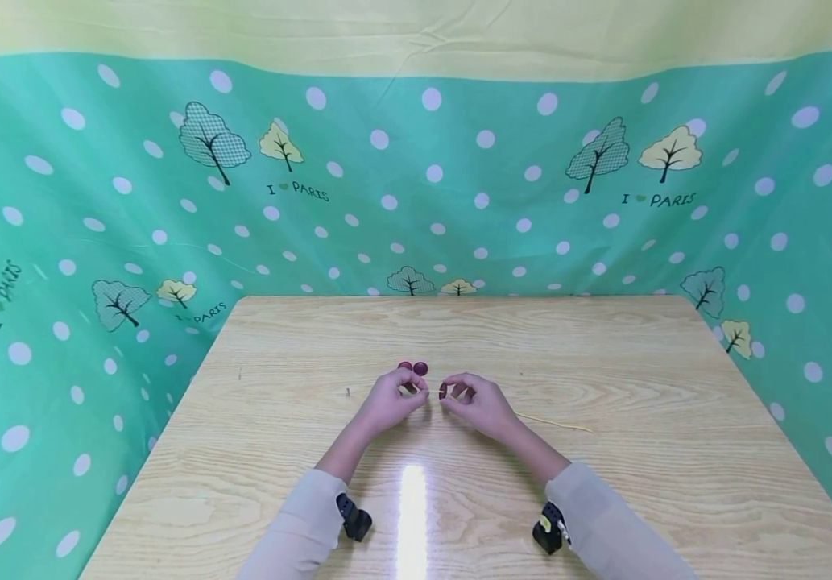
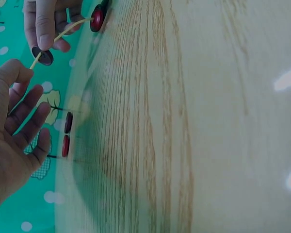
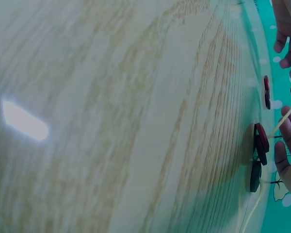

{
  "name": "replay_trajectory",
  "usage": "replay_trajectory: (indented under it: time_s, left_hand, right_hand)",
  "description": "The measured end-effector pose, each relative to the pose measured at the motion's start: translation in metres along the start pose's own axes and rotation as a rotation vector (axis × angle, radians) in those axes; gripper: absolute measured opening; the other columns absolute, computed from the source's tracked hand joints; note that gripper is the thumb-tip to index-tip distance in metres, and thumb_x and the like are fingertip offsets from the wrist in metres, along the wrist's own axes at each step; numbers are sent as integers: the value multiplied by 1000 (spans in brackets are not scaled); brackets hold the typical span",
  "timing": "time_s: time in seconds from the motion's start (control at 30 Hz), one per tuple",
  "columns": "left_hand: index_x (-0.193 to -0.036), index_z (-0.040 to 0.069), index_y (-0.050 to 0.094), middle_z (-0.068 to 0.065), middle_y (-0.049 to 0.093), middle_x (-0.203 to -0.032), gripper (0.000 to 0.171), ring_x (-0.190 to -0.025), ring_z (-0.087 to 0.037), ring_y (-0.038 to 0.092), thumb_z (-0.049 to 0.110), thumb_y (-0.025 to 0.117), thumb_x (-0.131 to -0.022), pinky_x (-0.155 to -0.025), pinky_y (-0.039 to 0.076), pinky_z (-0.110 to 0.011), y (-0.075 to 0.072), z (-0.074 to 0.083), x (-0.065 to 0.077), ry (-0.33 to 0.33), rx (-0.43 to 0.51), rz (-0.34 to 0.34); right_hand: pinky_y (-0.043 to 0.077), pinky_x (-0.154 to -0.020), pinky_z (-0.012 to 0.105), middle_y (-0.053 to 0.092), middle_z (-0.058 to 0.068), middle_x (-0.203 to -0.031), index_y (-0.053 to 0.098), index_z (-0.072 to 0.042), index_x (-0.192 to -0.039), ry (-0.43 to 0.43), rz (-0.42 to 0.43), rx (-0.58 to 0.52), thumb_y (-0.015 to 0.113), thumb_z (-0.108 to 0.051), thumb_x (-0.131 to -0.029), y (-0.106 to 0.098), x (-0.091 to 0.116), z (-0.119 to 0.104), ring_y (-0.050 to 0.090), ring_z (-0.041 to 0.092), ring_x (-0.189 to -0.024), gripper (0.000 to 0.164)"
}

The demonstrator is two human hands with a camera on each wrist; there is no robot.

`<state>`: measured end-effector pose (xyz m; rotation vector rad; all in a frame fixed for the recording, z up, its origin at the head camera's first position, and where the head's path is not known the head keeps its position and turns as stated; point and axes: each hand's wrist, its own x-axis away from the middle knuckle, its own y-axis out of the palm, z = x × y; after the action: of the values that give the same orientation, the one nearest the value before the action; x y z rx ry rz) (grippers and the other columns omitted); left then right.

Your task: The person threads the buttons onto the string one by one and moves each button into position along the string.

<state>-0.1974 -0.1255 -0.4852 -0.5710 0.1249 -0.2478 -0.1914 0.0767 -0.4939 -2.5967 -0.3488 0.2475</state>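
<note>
While pinching yellow cord (image 2: 68, 29) in the left hand (image 1: 387, 399), seems to be threading a dark disc (image 2: 48, 57), pinched just beside in the right hand (image 1: 484, 405); now probably needs to pull more through, leftward.

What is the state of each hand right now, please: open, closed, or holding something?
Left hand: closed, pinching the yellow string.
Right hand: closed, pinching a dark round disc.
</note>
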Motion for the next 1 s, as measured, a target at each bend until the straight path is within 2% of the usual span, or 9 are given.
replay_trajectory:
  time_s: [0.23, 0.53, 0.83, 1.0]
  left_hand:
    - [-89, 13, 66, -2, 64, -93, 6, -93, -23, 58, 15, 66, -83, -73, 47, -29, 0, 0, 1, 10, 2, -1]
    - [-89, 13, 65, 0, 65, -92, 6, -93, -22, 59, 15, 65, -83, -75, 47, -28, -1, 0, 0, 7, 2, -5]
    - [-90, 11, 66, -1, 64, -92, 8, -89, -17, 58, 14, 64, -83, -73, 47, -27, -2, 0, 1, 24, -1, -7]
    - [-89, 12, 66, 0, 64, -92, 7, -88, -16, 58, 14, 65, -82, -74, 47, -28, -2, 0, 1, 12, 4, -7]
  right_hand:
    - [44, -54, 17, 66, 7, -88, 65, -8, -110, -25, 0, -1, 73, -19, -81, 0, 0, 3, 53, 9, -66, 32]
    - [43, -53, 17, 66, 5, -87, 66, -9, -110, 5, 13, 8, 74, -19, -80, -1, 1, 2, 52, 9, -66, 33]
    - [43, -53, 18, 66, 6, -87, 66, -8, -110, -3, 14, 5, 73, -19, -80, -1, 1, 3, 52, 9, -66, 32]
    - [42, -52, 17, 66, 5, -87, 67, -10, -109, -2, 15, 13, 73, -18, -80, -2, 2, 3, 52, 8, -65, 31]
